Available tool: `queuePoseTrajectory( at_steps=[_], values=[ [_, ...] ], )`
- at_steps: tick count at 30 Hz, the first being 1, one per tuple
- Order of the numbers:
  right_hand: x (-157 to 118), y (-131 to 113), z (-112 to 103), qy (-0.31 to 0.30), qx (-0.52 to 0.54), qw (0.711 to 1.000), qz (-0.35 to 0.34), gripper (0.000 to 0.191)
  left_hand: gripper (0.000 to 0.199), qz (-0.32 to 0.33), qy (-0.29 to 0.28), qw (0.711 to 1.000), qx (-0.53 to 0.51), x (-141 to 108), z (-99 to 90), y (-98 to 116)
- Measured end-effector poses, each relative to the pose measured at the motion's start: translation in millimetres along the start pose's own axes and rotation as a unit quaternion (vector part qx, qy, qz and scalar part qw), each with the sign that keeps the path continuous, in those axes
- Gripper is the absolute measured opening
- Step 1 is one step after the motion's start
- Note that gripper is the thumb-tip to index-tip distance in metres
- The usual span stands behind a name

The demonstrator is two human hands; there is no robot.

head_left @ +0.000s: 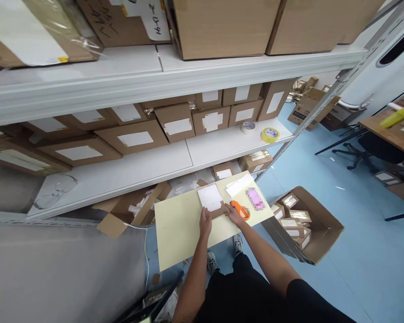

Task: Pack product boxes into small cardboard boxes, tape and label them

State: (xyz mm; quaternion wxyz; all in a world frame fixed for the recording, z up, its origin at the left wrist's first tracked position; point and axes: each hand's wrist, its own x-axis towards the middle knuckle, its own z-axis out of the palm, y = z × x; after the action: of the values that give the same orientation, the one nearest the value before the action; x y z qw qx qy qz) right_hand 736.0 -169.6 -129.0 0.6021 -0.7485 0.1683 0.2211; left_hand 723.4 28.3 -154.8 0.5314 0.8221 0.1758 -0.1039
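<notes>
Left hand (205, 219) and right hand (234, 215) have the flat, white-labelled brown cardboard box (218, 212) by its near corners, by the pale-yellow rectangular table's (178, 233) far edge; probably light, stiffish (corners beat the crushable middle, imo).

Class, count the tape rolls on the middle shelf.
2: a white tape roll and, farther right, a yellow tape roll, near the right end of the middle shelf. Others may be hidden.
</notes>
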Motion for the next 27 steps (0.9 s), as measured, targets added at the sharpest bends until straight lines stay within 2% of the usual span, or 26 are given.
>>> queuePoseTrajectory(
  at_steps=[3,5,8,12,15,20,22,24,27],
  values=[
    [21,1,-33,0.046,0.033,0.998,-0.021,0.08,0.066,0.029,0.081,0.994,0.068,3,8.1,25],
    [37,0,-60,0.084,0.046,0.995,-0.02,0.078,0.061,0.071,0.099,0.989,0.087,7,20.7,47],
    [62,-5,-99,0.104,0.022,0.994,0.005,0.069,0.051,0.119,0.045,0.988,0.091,23,53.2,81],
    [92,-10,-131,0.08,0.052,0.994,0.05,0.065,0.041,0.138,-0.09,0.979,0.118,63,112.2,110],
    [112,-6,-139,0.07,0.117,0.988,0.074,0.067,0.052,0.111,-0.139,0.969,0.17,100,153.9,116],
    [137,10,-139,0.069,0.172,0.977,0.106,0.07,0.094,0.083,-0.149,0.947,0.271,148,202.5,111],
    [145,16,-137,0.071,0.198,0.971,0.115,0.069,0.098,0.088,-0.152,0.933,0.315,157,213.1,108],
    [150,22,-134,0.091,0.234,0.958,0.136,0.064,0.093,0.098,-0.149,0.915,0.361,161,216.3,105],
    [156,27,-127,0.135,0.272,0.936,0.179,0.046,0.084,0.11,-0.133,0.885,0.431,164,205.6,99]
  ],
)
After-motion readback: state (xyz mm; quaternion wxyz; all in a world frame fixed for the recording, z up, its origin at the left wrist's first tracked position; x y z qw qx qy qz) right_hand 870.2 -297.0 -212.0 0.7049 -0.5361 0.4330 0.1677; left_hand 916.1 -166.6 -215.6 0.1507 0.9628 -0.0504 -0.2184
